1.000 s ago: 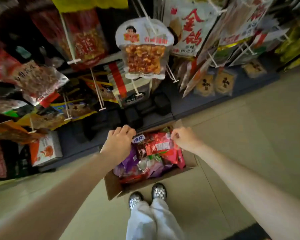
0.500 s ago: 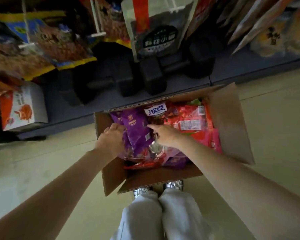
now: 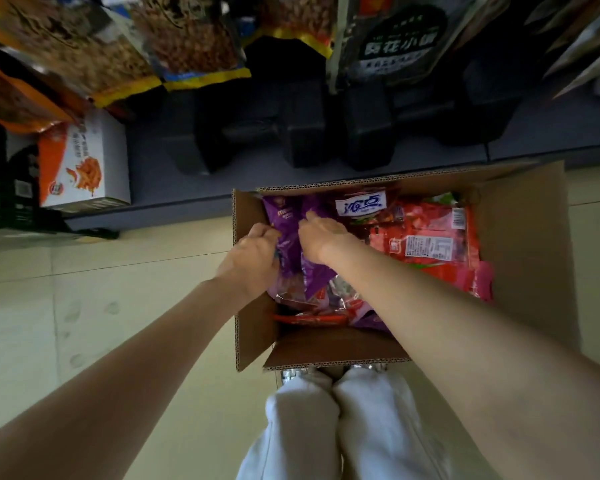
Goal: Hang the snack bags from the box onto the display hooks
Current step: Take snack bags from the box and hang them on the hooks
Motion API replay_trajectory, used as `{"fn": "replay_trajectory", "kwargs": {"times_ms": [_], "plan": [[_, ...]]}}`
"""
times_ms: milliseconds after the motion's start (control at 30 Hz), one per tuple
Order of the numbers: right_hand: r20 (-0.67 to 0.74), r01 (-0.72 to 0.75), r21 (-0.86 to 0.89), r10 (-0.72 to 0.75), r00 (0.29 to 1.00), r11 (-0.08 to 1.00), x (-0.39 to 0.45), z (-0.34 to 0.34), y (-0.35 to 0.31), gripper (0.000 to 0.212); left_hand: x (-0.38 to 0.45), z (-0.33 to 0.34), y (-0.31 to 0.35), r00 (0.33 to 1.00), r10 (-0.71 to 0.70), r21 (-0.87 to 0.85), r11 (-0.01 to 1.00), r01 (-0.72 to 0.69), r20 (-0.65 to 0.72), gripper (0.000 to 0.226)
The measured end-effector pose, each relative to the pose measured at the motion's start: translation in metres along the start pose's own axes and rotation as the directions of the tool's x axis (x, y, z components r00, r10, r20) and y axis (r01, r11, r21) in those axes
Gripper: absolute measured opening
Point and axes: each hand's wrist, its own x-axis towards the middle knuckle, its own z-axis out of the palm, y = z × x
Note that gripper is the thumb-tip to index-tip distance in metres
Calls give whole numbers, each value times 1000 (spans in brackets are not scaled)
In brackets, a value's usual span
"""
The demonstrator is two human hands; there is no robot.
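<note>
Tiled floor (image 3: 118, 306) — cardboard box (image 3: 253, 334) stands on it

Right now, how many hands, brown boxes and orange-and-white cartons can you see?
Hands: 2, the left hand and the right hand, both gripping purple bags
Brown box: 1
Orange-and-white carton: 1
Total: 4
</note>
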Motion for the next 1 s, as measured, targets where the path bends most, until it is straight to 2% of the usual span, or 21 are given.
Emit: {"fn": "replay_trajectory", "kwargs": {"times_ms": [100, 200, 300, 367, 433, 467, 500, 567, 600, 633, 700, 767, 867, 933, 1000], "plan": [[109, -89, 277, 61, 992, 957, -27, -3, 9, 47, -12, -14, 10, 1000, -12, -30, 999, 12, -3, 44], [234, -153, 571, 19, 972, 807, -66, -14, 28, 24, -31, -36, 32, 999, 35, -55, 998, -37, -33, 52], [166, -138, 721, 24, 986, 679, -127, -60, 44, 9, -59, -78, 66, 990, 132, -71, 988, -136, -52, 69], [83, -71, 769, 11, 996, 635, -181, -114, 46, 16, -79, -117, 93, 989, 147, -151, 978, -145, 2, 67], [13, -1, 767, -13, 1000, 641, -239, -179, 43, 25, -102, -167, 124, 977, 103, -425, 905, -15, 185, 45], [-24, 25, 745, -11, 1000, 667, -267, -213, 40, 27, -114, -195, 140, 959, 94, -518, 853, 62, 268, 34], [-62, 47, 715, -3, 998, 698, -296, -246, 36, 27, -127, -225, 155, 951, 95, -548, 832, 88, 296, 26], [-164, 57, 544, 40, 986, 837, -354, -310, 29, 26, -155, -290, 185, 966, 108, -598, 799, 57, 236, 24], [-242, 47, 398, 56, 969, 916, -384, -338, 24, 25, -170, -324, 198, 970, 136, -642, 767, 25, 200, 33], [-333, 36, 264, 56, 941, 964, -413, -364, 21, 28, -186, -358, 210, 971, 169, -676, 737, -8, 172, 43], [-482, 18, 130, 47, 875, 991, -469, -409, 17, 38, -223, -425, 236, 961, 249, -708, 700, -96, 117, 50], [-580, 57, 115, 20, 814, 992, -518, -447, 15, 39, -262, -479, 257, 947, 319, -654, 726, -213, 46, 41], [-656, 144, 232, 46, 753, 962, -588, -493, 11, 34, -311, -533, 285, 916, 393, -406, 827, -390, -80, 12], [-696, 204, 279, 51, 716, 938, -629, -514, 6, 32, -333, -558, 300, 889, 403, -243, 860, -449, -218, 20], [-758, 249, 257, 34, 652, 934, -661, -527, 4, 32, -348, -580, 310, 845, 406, -171, 859, -483, -348, 29]]}}
